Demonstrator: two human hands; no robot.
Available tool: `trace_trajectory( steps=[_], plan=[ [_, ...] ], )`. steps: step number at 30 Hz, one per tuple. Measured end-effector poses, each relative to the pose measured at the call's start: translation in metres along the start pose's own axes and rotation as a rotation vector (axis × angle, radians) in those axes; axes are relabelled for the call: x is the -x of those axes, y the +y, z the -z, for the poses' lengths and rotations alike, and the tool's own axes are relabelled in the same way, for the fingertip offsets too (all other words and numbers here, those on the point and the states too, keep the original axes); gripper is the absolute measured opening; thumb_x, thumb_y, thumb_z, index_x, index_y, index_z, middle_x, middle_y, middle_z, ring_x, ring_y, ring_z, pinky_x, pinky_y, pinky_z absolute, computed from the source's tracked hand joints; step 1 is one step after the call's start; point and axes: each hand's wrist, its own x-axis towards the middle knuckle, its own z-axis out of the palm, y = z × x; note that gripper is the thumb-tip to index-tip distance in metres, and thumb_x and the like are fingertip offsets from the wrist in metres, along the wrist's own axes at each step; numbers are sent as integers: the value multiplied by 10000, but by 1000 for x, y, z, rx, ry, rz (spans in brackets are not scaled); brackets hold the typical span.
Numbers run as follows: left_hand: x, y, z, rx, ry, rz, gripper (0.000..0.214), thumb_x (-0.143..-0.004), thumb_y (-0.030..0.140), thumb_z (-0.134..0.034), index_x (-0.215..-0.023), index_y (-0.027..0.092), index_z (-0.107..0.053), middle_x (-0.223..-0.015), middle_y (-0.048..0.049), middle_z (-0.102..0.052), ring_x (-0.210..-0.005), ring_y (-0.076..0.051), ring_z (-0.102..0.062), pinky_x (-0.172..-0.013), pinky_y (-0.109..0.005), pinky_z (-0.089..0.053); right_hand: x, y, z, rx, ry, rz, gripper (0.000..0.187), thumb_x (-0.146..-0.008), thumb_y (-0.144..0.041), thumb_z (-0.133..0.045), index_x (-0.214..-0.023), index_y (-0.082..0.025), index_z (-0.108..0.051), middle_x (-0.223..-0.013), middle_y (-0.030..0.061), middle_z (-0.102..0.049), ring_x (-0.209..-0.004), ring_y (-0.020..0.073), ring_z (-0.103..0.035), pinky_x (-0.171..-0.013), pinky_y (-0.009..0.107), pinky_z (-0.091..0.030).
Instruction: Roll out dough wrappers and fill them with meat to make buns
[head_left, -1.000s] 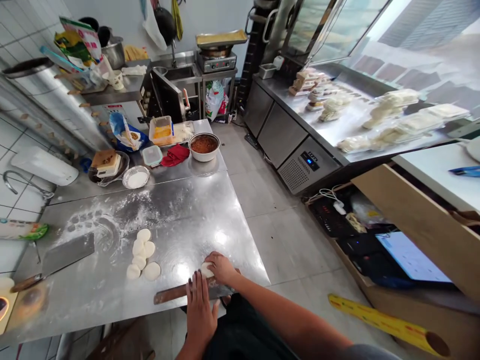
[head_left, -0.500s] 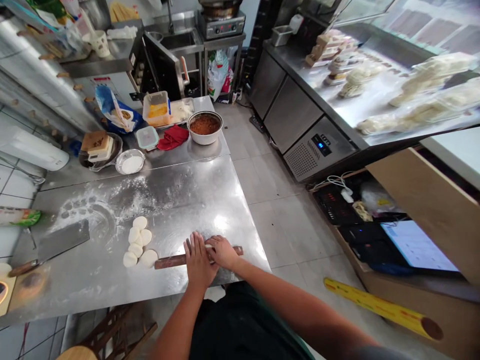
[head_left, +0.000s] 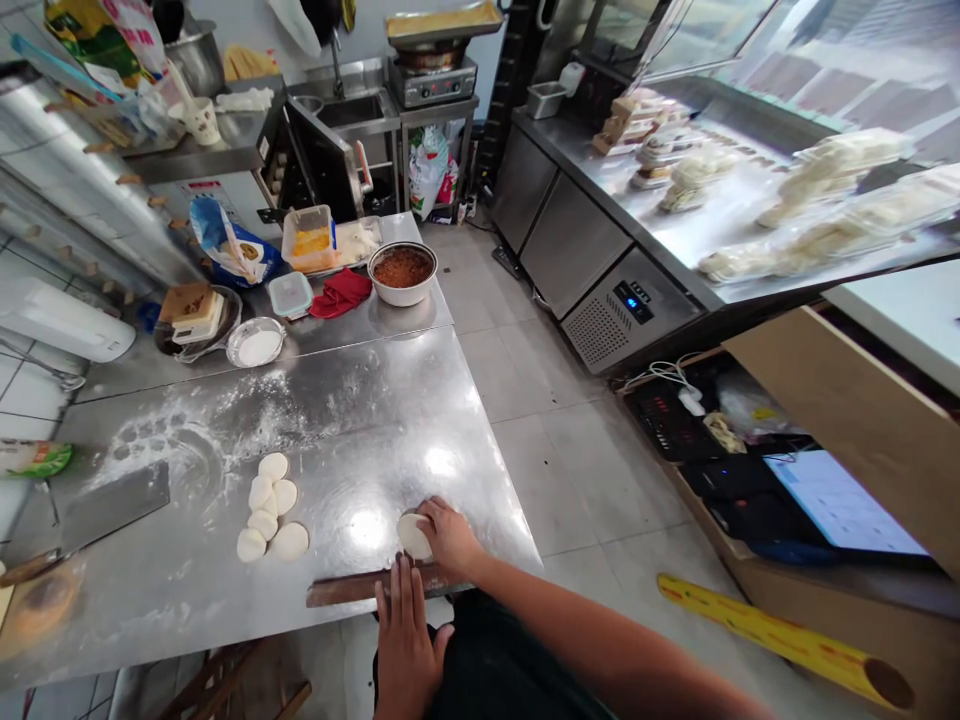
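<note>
A dark wooden rolling pin point(head_left: 341, 589) lies along the near edge of the steel table. My left hand point(head_left: 409, 635) rests on it with fingers stretched out flat, not wrapped round it. Just beyond the pin is a flat round dough wrapper point(head_left: 412, 537). Its right edge is pinched by the fingers of my right hand point(head_left: 448, 541), which partly cover it. To the left, several pale dough discs point(head_left: 291, 541) lie in an overlapping cluster on the table.
A cleaver point(head_left: 120, 507) lies at the left on the flour-dusted steel table point(head_left: 352, 400). Along the back stand a bowl of reddish-brown filling point(head_left: 403, 275), a red cloth point(head_left: 341, 293), a dish of flour point(head_left: 256, 343) and a scale point(head_left: 196, 312). A yellow tube point(head_left: 780, 635) is at the lower right.
The rolling pin has moved toward my body, off the dough, with my left hand on it. The wrapper now shows, with my right hand at its edge. The view has shifted slightly.
</note>
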Motion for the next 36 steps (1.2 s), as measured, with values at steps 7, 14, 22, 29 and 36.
trace_trajectory(
  steps=[7, 14, 22, 29, 36],
  plan=[
    [-25, 0, 8, -38, -7, 52, 1008, -926, 563, -575, -1655, 59, -94, -1727, -221, -153, -1593, -429, -138, -1280, -671, -155, -6, 0, 6, 30, -36, -1, 209, -941, -253, -554, -1019, -182, -735, -1071, 110, -716, -1051, 246, -630, -944, 325, -447],
    [-26, 3, 4, -60, 50, -26, 964, -934, 544, -574, -1658, 93, -125, -1716, -204, -219, -1586, -406, -197, -1270, -647, -218, 12, 11, 10, 34, 54, -18, 338, -942, -134, -432, -1180, -147, -672, -1141, 122, -709, -1086, 227, -636, -990, 330, -442],
    [-9, 17, -2, -31, 88, -73, 964, -926, 539, -591, -1664, 130, -124, -1705, -183, -270, -1565, -382, -276, -1268, -637, -225, 16, 17, 19, 44, 51, -41, 342, -977, -135, -397, -1165, -141, -682, -1140, 122, -707, -1064, 204, -651, -951, 291, -464],
    [-22, 18, -1, -32, 54, -40, 997, -907, 612, -588, -1655, 104, -168, -1715, -203, -220, -1575, -427, -214, -1265, -676, -187, 12, 31, 23, 70, 47, -52, 225, -966, -266, -526, -1023, -175, -724, -1049, 108, -733, -1057, 248, -653, -958, 332, -449],
    [-37, 24, -4, -25, 48, -40, 1002, -911, 607, -584, -1650, 75, -167, -1705, -235, -223, -1584, -422, -194, -1266, -687, -175, 17, 38, 20, 78, 58, -46, 304, -949, -153, -475, -1178, -149, -676, -1167, 121, -706, -1120, 223, -632, -997, 303, -433]
  ],
)
